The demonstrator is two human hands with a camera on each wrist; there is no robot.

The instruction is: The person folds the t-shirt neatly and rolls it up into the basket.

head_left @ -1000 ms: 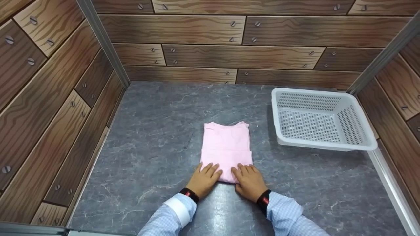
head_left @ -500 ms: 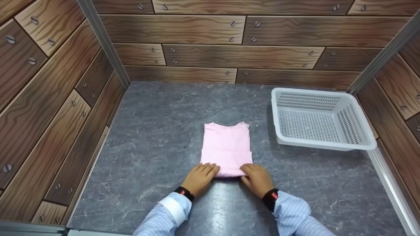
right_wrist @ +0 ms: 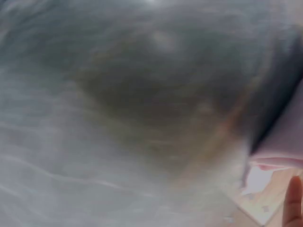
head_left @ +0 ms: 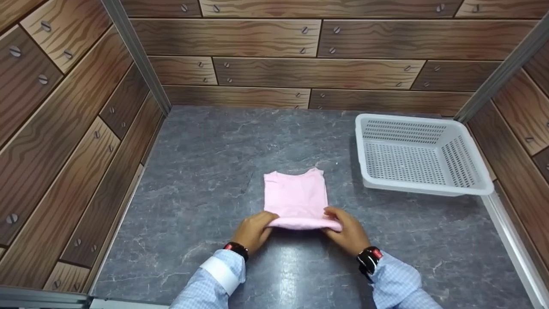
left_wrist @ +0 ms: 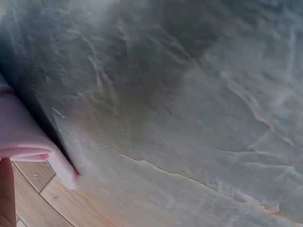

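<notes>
A folded pink shirt (head_left: pixel 295 195) lies in the middle of the table, its notched neckline edge pointing away from me. The near edge is raised and bent over into a roll. My left hand (head_left: pixel 254 229) pinches the left end of that roll between thumb and fingers. At the right end my right hand (head_left: pixel 348 231) pinches it the same way. In the left wrist view, layers of the pink shirt (left_wrist: pixel 23 130) show at the left edge beside a fingertip. The right wrist view is blurred, with a corner of the shirt (right_wrist: pixel 284 142) and one finger at its right edge.
A light grey perforated plastic basket (head_left: pixel 424 186) stands at the right of the dark marbled table (head_left: pixel 206 171), near the right wall. Wood-patterned panels (head_left: pixel 266 38) enclose the back and sides, with metal posts at the corners.
Both hands went from lying flat on the shirt's near part to pinching its near edge and lifting it. The shirt's far edge has slid slightly toward me.
</notes>
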